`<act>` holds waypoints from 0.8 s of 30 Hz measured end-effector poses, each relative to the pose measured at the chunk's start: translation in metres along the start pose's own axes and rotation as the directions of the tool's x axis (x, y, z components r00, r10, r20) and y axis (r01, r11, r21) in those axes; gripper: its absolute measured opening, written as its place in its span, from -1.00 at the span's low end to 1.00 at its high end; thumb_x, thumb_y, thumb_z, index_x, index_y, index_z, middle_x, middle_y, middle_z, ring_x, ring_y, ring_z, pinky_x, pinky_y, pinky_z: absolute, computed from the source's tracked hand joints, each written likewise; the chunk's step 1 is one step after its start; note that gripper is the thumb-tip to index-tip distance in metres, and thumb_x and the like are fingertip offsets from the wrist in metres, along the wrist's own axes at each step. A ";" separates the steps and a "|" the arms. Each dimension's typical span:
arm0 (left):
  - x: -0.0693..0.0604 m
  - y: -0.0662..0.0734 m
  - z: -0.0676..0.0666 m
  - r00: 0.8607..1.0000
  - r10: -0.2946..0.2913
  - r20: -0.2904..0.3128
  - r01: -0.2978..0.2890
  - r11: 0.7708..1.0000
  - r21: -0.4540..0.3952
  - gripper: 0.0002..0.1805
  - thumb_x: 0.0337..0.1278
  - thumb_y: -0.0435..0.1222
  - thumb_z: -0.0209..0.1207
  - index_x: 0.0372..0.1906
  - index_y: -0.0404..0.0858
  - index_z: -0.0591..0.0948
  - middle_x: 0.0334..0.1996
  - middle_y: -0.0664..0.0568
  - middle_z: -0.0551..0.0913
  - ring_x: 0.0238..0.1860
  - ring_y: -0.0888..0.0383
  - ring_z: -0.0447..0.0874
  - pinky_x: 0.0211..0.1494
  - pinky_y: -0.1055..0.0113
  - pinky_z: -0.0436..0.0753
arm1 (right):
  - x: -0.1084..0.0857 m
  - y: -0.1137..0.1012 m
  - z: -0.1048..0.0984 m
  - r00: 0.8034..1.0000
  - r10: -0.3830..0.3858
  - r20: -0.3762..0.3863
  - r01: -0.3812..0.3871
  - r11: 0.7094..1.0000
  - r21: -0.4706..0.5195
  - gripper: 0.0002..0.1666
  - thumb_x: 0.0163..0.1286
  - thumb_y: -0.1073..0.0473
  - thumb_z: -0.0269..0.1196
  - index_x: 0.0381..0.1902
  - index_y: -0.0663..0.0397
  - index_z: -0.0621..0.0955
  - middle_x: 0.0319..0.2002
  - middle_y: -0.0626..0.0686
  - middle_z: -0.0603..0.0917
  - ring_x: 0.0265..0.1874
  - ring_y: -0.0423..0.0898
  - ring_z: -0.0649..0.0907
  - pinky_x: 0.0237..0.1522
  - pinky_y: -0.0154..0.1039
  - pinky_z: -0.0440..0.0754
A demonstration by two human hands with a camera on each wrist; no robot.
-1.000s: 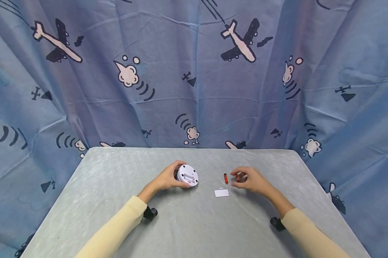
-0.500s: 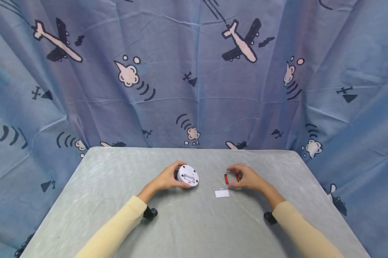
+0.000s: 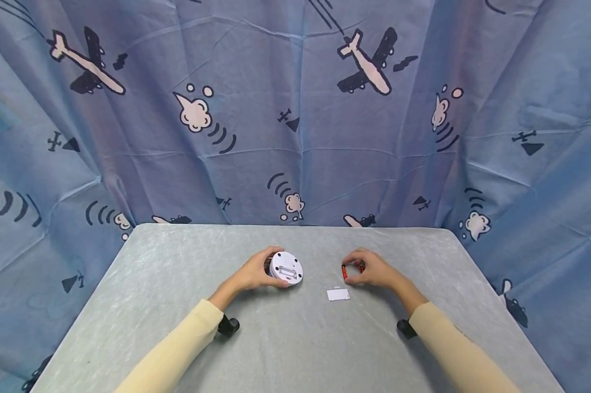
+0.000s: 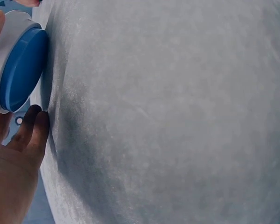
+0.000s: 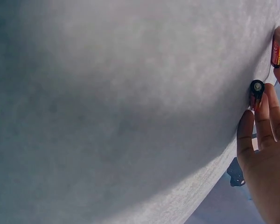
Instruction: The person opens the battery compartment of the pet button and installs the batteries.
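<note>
In the head view my left hand (image 3: 254, 271) grips a round white device (image 3: 291, 262) by its edge. An uncovered battery compartment (image 3: 287, 271) faces up toward the head camera. The device's blue side (image 4: 25, 70) shows in the left wrist view. My right hand (image 3: 378, 271) pinches a red battery (image 3: 344, 272) at its ends between thumb and forefinger, low at the table. A second battery (image 5: 256, 91) sits by the other fingers of that hand, seen nearly end-on in the right wrist view; I cannot tell whether they hold it.
A small white battery cover (image 3: 338, 295) lies flat on the table, just in front of the red battery. The grey-covered table (image 3: 285, 349) reaches back to a blue curtain (image 3: 256, 180) printed with planes. Black wrist cameras (image 3: 228, 326) sit on both wrists.
My right hand has moved left, and its thumb and forefinger have come to either end of the red battery. The left hand and the white device have stayed in place.
</note>
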State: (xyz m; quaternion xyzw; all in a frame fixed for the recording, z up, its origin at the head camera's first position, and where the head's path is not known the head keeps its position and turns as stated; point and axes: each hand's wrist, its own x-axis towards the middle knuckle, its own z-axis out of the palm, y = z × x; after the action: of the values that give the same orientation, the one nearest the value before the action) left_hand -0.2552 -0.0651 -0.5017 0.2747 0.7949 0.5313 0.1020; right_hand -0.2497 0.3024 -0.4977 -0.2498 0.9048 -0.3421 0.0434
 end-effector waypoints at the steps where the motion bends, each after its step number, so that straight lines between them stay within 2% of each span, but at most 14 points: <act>1: 0.000 0.000 0.000 1.000 0.002 0.001 -0.002 1.000 0.000 -0.03 -0.21 -0.38 0.63 0.39 -0.43 0.39 0.14 -0.18 0.59 0.18 -0.09 0.56 0.23 0.12 0.51 | 0.000 0.000 0.000 1.000 0.006 0.004 -0.006 1.000 -0.005 -0.50 0.09 0.17 0.61 -0.03 0.19 0.71 -0.06 0.10 0.63 -0.10 0.11 0.60 -0.06 0.03 0.56; 7: 0.000 -0.001 0.001 1.000 0.003 0.019 -0.003 1.000 0.019 0.00 -0.25 -0.37 0.64 0.39 -0.43 0.36 0.20 -0.17 0.55 0.22 -0.09 0.54 0.28 0.10 0.46 | -0.001 -0.001 -0.001 0.999 0.031 0.011 -0.031 0.999 -0.031 -0.54 0.09 0.16 0.60 -0.05 0.15 0.71 -0.10 0.04 0.62 -0.10 0.06 0.59 -0.05 0.00 0.55; 11: 0.000 -0.001 -0.001 0.999 0.002 0.032 -0.003 0.999 0.038 0.03 -0.26 -0.37 0.65 0.41 -0.44 0.35 0.21 -0.17 0.54 0.21 -0.08 0.54 0.29 0.07 0.45 | -0.001 -0.004 -0.001 0.999 0.046 0.002 -0.046 0.999 -0.003 -0.55 0.08 0.20 0.59 -0.08 0.16 0.69 -0.13 0.05 0.63 -0.12 0.05 0.60 -0.07 -0.01 0.56; 15: 0.000 -0.002 -0.003 0.999 -0.007 0.033 0.005 0.998 0.057 -0.01 -0.26 -0.35 0.65 0.39 -0.39 0.40 0.13 -0.13 0.59 0.16 -0.04 0.56 0.24 0.09 0.48 | -0.001 -0.008 -0.002 0.998 0.056 -0.008 -0.056 0.997 0.049 -0.56 0.10 0.22 0.59 -0.08 0.18 0.66 -0.14 0.05 0.65 -0.14 0.05 0.62 -0.10 -0.02 0.60; 24: 0.000 -0.001 -0.005 0.999 -0.001 0.039 -0.002 0.997 0.078 -0.03 -0.23 -0.31 0.65 0.38 -0.40 0.41 0.12 -0.12 0.60 0.14 -0.01 0.56 0.21 0.12 0.49 | 0.002 -0.026 -0.001 0.999 0.014 -0.053 -0.007 0.991 0.134 -0.55 0.14 0.24 0.57 -0.05 0.20 0.65 -0.20 0.08 0.67 -0.19 0.12 0.64 -0.14 0.01 0.65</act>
State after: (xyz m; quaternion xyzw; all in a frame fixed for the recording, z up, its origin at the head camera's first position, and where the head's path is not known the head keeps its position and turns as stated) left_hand -0.2578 -0.0696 -0.5006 0.2892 0.8128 0.4944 0.1066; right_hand -0.2407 0.2854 -0.4805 -0.2323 0.8821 -0.4081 0.0376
